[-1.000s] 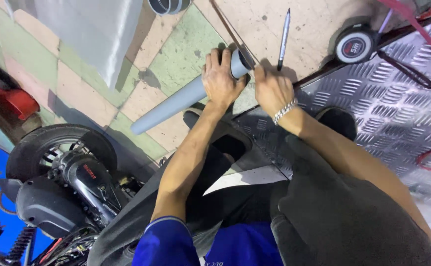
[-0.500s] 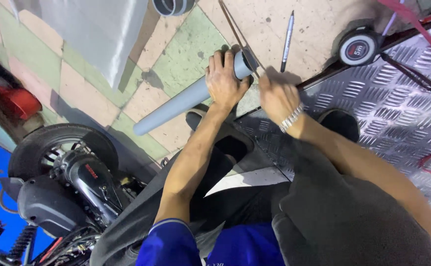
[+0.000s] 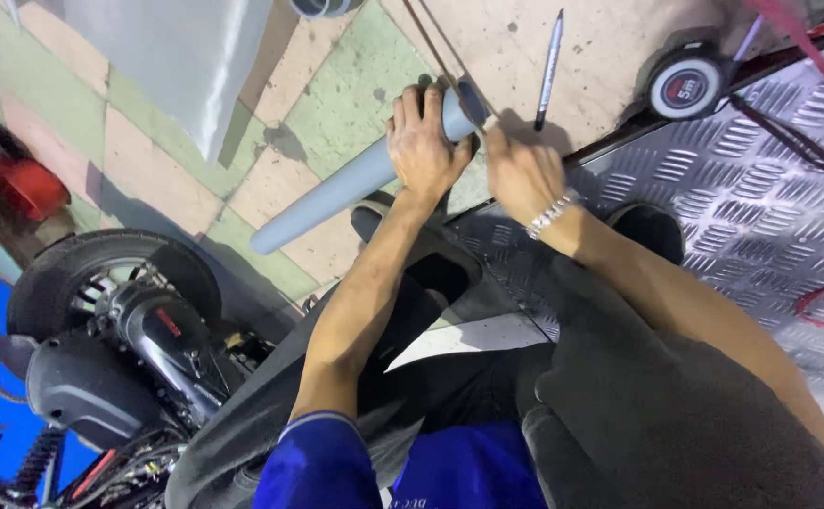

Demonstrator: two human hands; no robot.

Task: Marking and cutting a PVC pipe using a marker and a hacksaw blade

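Up at twelve o'clock, the left hand (image 3: 423,141) wraps fully around a grey pipe (image 3: 336,193) lying on the tiled floor (image 3: 336,104). The right hand (image 3: 520,170) pinches a thin blade (image 3: 440,47) at the pipe's end; its grip is partly hidden. A round black-and-white tape measure (image 3: 685,85) sits at two o'clock beside a pen (image 3: 549,66).

You wear a bright blue short-sleeved shirt (image 3: 449,467); its sleeve ends just above your left elbow with a thin pale edge, leaving both forearms bare. Your left hand (image 3: 423,146) carries no ring or band that shows. Next to your right hand (image 3: 521,172) sits a silver metal link bracelet (image 3: 550,214), snug round the wrist. Your trousers (image 3: 657,424) are dark grey, of a plain matt cloth, and your shoes (image 3: 649,229) are black with rounded toes.
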